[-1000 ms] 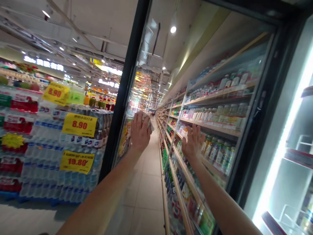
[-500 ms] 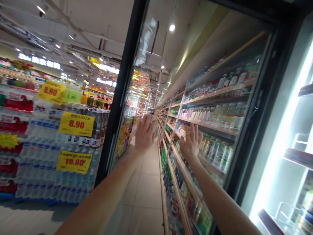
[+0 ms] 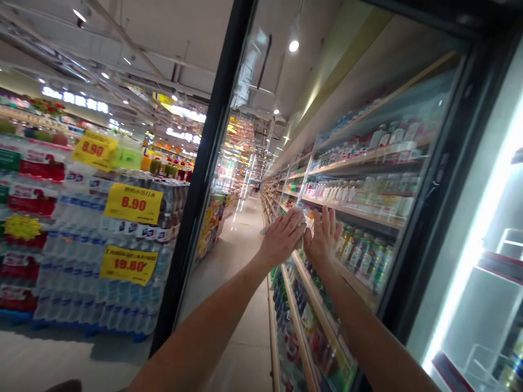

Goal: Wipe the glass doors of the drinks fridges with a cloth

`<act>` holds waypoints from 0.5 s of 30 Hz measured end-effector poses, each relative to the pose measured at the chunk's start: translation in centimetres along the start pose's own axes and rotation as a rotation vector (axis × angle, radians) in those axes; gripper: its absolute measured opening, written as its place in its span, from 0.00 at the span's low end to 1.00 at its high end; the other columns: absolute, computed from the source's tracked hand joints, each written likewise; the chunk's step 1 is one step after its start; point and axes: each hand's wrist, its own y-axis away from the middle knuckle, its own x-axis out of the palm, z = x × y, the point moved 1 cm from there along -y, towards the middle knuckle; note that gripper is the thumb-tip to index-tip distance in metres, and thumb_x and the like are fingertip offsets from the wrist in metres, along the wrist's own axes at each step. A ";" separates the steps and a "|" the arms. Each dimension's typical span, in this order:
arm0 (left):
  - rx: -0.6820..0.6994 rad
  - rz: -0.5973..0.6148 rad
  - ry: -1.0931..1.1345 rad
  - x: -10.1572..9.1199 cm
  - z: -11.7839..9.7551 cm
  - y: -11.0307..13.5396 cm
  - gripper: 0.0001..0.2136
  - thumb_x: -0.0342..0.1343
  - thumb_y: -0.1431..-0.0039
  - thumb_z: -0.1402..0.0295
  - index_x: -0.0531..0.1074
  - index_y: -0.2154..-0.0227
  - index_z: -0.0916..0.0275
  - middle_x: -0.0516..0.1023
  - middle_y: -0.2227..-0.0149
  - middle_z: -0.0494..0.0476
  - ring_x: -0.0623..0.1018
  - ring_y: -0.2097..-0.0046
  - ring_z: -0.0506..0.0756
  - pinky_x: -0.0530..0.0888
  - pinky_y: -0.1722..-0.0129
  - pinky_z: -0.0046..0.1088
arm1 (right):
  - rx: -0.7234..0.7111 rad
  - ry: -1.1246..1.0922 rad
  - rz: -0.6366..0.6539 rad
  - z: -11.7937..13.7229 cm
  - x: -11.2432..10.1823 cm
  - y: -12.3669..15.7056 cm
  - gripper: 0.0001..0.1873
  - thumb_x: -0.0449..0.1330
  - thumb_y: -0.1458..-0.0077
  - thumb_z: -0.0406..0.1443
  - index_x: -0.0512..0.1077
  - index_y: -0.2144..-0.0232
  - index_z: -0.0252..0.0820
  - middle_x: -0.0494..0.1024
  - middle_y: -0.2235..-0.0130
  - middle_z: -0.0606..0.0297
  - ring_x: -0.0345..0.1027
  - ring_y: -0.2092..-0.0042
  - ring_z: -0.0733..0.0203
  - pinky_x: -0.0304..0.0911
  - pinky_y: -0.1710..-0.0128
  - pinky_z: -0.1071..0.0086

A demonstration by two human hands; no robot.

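Observation:
A tall glass door (image 3: pixel 261 65) with a black frame (image 3: pixel 206 158) stands swung open in front of me. My left hand (image 3: pixel 283 238) lies against the glass, fingers stretched forward and close together. Under its fingertips shows a bit of pale, crumpled cloth (image 3: pixel 301 219), mostly hidden by the hand. Just to the right, my right hand (image 3: pixel 322 239) rests with its palm toward the pane and fingers spread, holding nothing. The two hands nearly touch at the thumb side.
Behind the glass run long shelves (image 3: pixel 359 163) of bottled drinks beside a tiled aisle (image 3: pixel 241 261). On the left stand stacked packs of water bottles (image 3: pixel 81 261) with yellow price signs (image 3: pixel 133 203). A lit cooler interior (image 3: pixel 474 250) with shelves opens at the right.
My left hand has slid right across the glass with the cloth, from above the aisle to beside my right hand. The right hand stays nearly in place; the view shifts slightly.

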 end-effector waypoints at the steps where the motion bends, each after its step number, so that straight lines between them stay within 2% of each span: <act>1: 0.003 0.011 0.000 -0.3 0.5 0.4 0.16 0.48 0.39 0.69 0.65 0.48 0.62 0.63 0.40 0.60 0.52 0.34 0.59 0.62 0.41 0.41 | -0.006 -0.003 0.011 -0.1 0.0 0.0 0.29 0.47 0.41 0.40 0.54 0.39 0.41 0.60 0.38 0.52 0.45 0.35 0.52 0.40 0.39 0.50; 4: -0.058 -0.016 -0.040 -2.4 3.9 2.5 0.16 0.47 0.40 0.71 0.65 0.48 0.63 0.64 0.41 0.64 0.51 0.34 0.60 0.62 0.42 0.44 | -0.013 -0.013 0.028 -0.2 0.1 0.1 0.31 0.48 0.42 0.40 0.51 0.37 0.41 0.59 0.38 0.52 0.43 0.34 0.52 0.40 0.39 0.49; 7: -0.204 -0.061 -0.097 -4.6 8.0 5.0 0.17 0.48 0.41 0.72 0.64 0.48 0.63 0.62 0.40 0.68 0.51 0.34 0.63 0.61 0.42 0.49 | 0.009 -0.025 0.030 0.0 0.0 0.1 0.31 0.47 0.42 0.39 0.50 0.37 0.41 0.58 0.38 0.51 0.43 0.34 0.51 0.40 0.39 0.48; 9: -0.294 -0.080 -0.117 -5.4 9.7 6.1 0.18 0.48 0.41 0.71 0.64 0.48 0.62 0.59 0.39 0.68 0.52 0.35 0.63 0.60 0.42 0.51 | 0.028 -0.026 0.044 0.1 -0.1 0.0 0.31 0.47 0.42 0.39 0.49 0.37 0.41 0.57 0.37 0.52 0.43 0.34 0.50 0.39 0.39 0.48; 12: -0.383 -0.138 -0.095 -5.0 9.8 5.7 0.18 0.49 0.41 0.70 0.64 0.48 0.62 0.57 0.38 0.68 0.51 0.34 0.64 0.57 0.41 0.52 | 0.020 -0.018 0.046 0.3 -0.1 0.0 0.30 0.47 0.42 0.39 0.51 0.37 0.42 0.58 0.37 0.52 0.44 0.34 0.50 0.39 0.39 0.48; 15: -0.352 -0.146 -0.041 -3.3 7.3 3.4 0.17 0.49 0.41 0.71 0.64 0.48 0.65 0.57 0.38 0.70 0.48 0.34 0.64 0.56 0.39 0.51 | 0.029 -0.015 0.033 0.3 0.0 -0.1 0.29 0.47 0.41 0.39 0.53 0.38 0.41 0.59 0.38 0.52 0.45 0.35 0.51 0.39 0.39 0.49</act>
